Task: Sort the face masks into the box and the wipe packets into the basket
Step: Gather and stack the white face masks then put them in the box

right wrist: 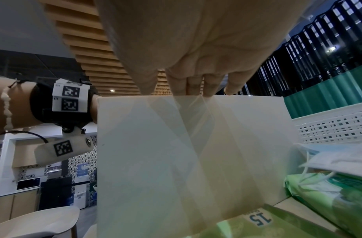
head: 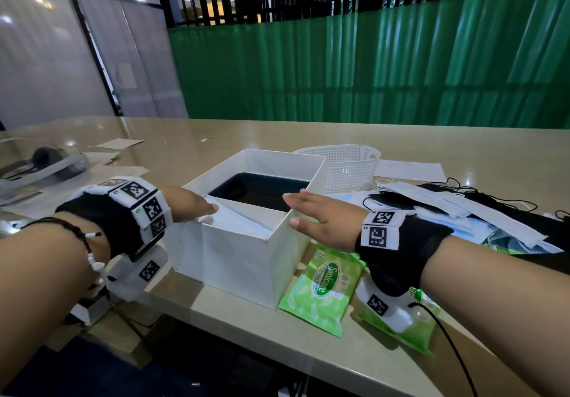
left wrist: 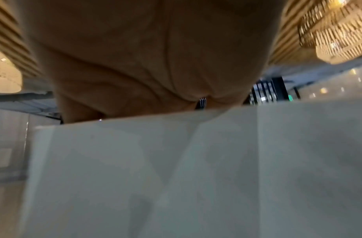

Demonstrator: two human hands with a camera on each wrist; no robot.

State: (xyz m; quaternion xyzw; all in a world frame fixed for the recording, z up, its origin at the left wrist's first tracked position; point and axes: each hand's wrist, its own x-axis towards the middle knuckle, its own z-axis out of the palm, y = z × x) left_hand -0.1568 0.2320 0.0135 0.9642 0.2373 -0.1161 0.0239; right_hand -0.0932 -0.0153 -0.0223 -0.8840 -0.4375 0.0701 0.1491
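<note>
An open white box (head: 246,251) stands at the table's near edge, with a dark face mask (head: 259,193) and a white face mask (head: 237,222) inside. My left hand (head: 197,204) reaches over the box's left rim, its fingers lying on the white mask. In the left wrist view the box wall (left wrist: 196,177) hides those fingers. My right hand (head: 311,214) hovers flat over the box's right rim with straight fingers (right wrist: 194,87), holding nothing. Two green wipe packets (head: 324,288) (head: 413,329) lie right of the box. The white basket (head: 348,165) stands behind the box.
A loose pile of white, blue and black face masks (head: 447,208) with trailing ear loops covers the table at the right, over another green packet (right wrist: 329,198). Papers and headphones (head: 52,162) lie at the far left. A cable (head: 453,350) hangs from my right wrist.
</note>
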